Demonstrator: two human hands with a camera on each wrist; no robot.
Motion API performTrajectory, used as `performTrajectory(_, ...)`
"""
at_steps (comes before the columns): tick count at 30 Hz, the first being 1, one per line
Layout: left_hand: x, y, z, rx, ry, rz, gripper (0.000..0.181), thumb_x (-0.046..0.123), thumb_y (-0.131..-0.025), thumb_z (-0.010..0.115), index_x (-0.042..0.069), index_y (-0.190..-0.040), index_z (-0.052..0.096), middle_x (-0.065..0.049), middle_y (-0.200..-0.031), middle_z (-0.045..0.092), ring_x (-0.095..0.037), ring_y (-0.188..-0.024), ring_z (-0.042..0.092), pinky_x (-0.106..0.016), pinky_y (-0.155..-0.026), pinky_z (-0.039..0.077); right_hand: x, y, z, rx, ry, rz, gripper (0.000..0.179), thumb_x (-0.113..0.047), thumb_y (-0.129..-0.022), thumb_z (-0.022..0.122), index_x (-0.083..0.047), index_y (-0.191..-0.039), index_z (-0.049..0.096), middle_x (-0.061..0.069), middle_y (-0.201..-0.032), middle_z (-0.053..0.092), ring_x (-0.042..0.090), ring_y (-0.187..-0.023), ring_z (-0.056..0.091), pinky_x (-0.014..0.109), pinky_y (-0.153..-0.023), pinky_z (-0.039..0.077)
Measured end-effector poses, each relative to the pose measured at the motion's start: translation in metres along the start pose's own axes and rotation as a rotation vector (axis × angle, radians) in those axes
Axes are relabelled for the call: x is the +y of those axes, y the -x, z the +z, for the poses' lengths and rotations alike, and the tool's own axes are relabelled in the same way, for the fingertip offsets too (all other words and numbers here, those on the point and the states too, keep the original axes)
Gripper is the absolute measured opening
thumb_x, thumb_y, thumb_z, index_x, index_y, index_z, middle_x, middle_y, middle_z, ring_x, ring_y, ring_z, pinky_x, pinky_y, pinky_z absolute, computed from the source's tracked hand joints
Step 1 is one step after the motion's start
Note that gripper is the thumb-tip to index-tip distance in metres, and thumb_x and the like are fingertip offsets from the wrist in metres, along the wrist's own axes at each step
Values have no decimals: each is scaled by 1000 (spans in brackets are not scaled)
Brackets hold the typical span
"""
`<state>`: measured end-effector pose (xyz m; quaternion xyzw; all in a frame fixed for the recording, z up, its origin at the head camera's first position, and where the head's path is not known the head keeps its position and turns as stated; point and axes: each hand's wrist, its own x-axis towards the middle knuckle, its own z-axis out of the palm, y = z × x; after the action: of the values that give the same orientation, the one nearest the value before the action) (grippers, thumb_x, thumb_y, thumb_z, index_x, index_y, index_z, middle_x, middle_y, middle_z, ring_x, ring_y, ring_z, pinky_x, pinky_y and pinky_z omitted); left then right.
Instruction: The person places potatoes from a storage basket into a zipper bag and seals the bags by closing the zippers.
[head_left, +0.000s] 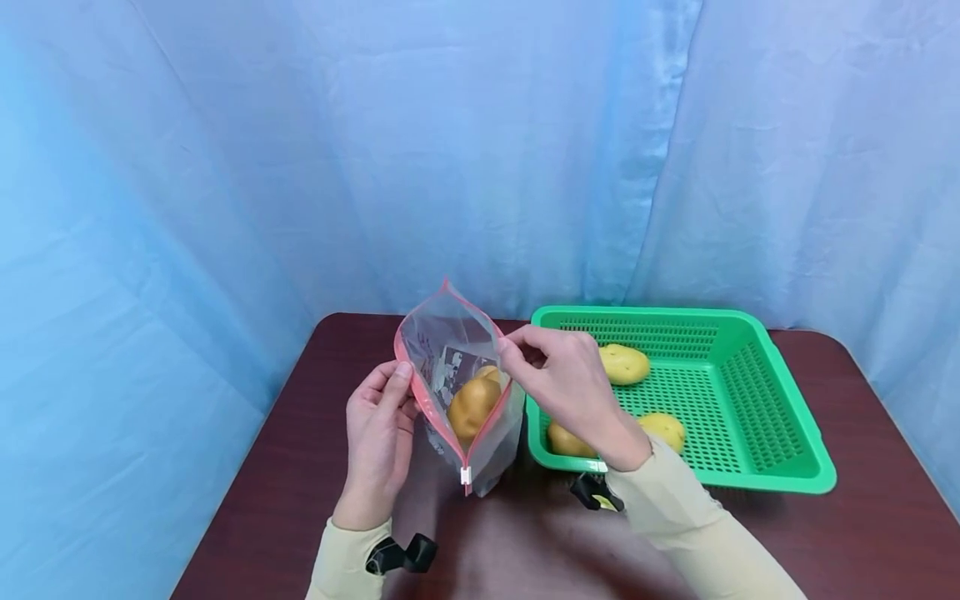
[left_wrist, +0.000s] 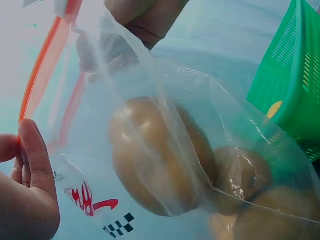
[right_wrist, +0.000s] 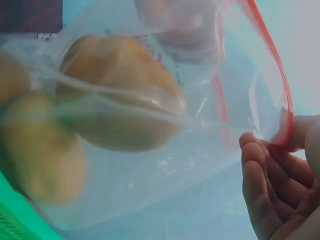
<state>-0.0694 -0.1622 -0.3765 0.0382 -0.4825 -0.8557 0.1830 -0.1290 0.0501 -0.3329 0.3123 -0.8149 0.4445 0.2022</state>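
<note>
A clear zipper bag (head_left: 435, 342) with a pink-red rim stands with its mouth spread wide, a white slider at its near corner. My left hand (head_left: 381, 429) pinches the bag's left rim between thumb and fingers. On the opposite rim, my right hand (head_left: 566, 379) pinches the edge. Inside the bag lie several potatoes; the topmost potato (left_wrist: 155, 155) shows through the plastic in the left wrist view, and in the right wrist view the same large potato (right_wrist: 120, 95) sits above others lower down.
To the right, a green plastic basket (head_left: 780, 400) holds several potatoes, among them a yellow potato (head_left: 624, 364) at the back; my right forearm partly covers others. Both stand on a dark red-brown table (head_left: 300, 500). Blue curtains (head_left: 465, 150) hang behind and at the sides.
</note>
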Motion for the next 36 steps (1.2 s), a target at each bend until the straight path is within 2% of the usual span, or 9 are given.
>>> performTrajectory(6,2,-3,-2,34,27,11,12,4,-105,58,2,-101,69,-3,-83,69,-10,-69,63,-20,-64,55,2,1,2,24,-46,41,14,-16,-97,72,-12,-86,78,-12,-67,61,6,-54,49,26,-50,40)
performTrajectory(11,3,-8,-1,61,81,-34,14,6,-106,58,4,-99,70,-4,-87,70,-9,-73,66,-21,-66,56,2,1,1,2,-42,86,17,-21,-98,71,-14,-83,77,-11,-66,60,8,-53,49,28,-50,39)
performTrajectory(16,8,-13,6,55,129,-89,12,8,-105,60,2,-100,69,-3,-82,67,-10,-70,64,-21,-63,56,7,-5,-2,-33,19,158,22,-23,-97,67,-18,-76,74,-10,-59,54,12,-50,46,31,-49,36)
performTrajectory(20,3,-20,2,56,97,-112,12,7,-105,61,3,-99,70,-4,-82,67,-10,-66,64,-20,-63,56,22,-6,-2,-71,58,228,23,-23,-95,64,-19,-75,74,-8,-56,53,16,-48,46,33,-51,36)
performTrajectory(24,-2,-27,-9,95,65,-117,18,4,-105,58,7,-94,71,-3,-80,68,-8,-65,63,-19,-62,56,35,-4,-1,-67,75,269,26,-25,-97,64,-20,-73,73,-9,-57,57,16,-50,49,35,-53,38)
performTrajectory(29,-1,-30,-15,114,59,-119,21,4,-106,56,8,-92,71,-2,-81,68,-9,-67,63,-19,-62,55,27,-7,1,-17,37,212,27,-25,-98,66,-21,-72,72,-9,-58,56,14,-50,48,33,-50,36)
performTrajectory(33,1,-28,-13,78,32,-109,18,7,-106,58,7,-93,71,-3,-82,69,-10,-68,63,-19,-62,53,16,-8,3,-1,-7,155,24,-26,-97,67,-21,-74,72,-10,-59,55,12,-51,48,31,-49,36)
performTrajectory(36,1,-25,-10,49,19,-90,16,8,-105,60,6,-94,71,-3,-82,69,-9,-67,62,-19,-60,52,16,-3,0,-2,-15,157,23,-24,-97,68,-22,-75,72,-10,-59,54,11,-51,47,30,-49,36)
